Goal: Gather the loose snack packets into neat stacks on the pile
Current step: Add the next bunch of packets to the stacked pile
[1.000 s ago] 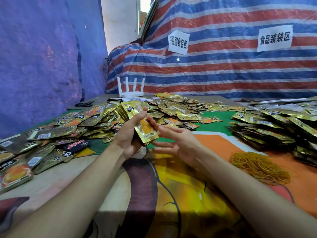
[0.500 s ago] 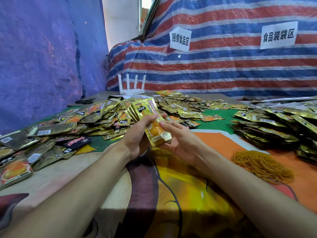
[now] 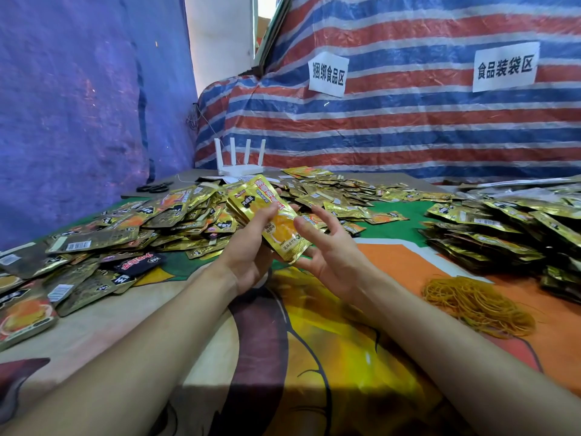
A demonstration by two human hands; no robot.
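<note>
My left hand (image 3: 251,247) grips a small stack of gold snack packets (image 3: 267,212) held above the table, thumb across the top packet. Beside it, my right hand (image 3: 327,250) has its fingers spread, its lower fingers touching the stack's bottom corner from underneath. Loose gold packets (image 3: 132,228) lie scattered over the left and far middle of the table. A pile of stacked packets (image 3: 503,228) sits at the right.
A heap of yellow rubber bands (image 3: 478,305) lies on the colourful tablecloth (image 3: 314,357) at the right front. A white router (image 3: 240,166) and black scissors (image 3: 154,187) sit at the back. Striped tarpaulin with two paper signs closes the far side.
The stack has risen and tilted a little. My right hand, closed against the stack half a second ago, has opened its fingers and eased to the right.
</note>
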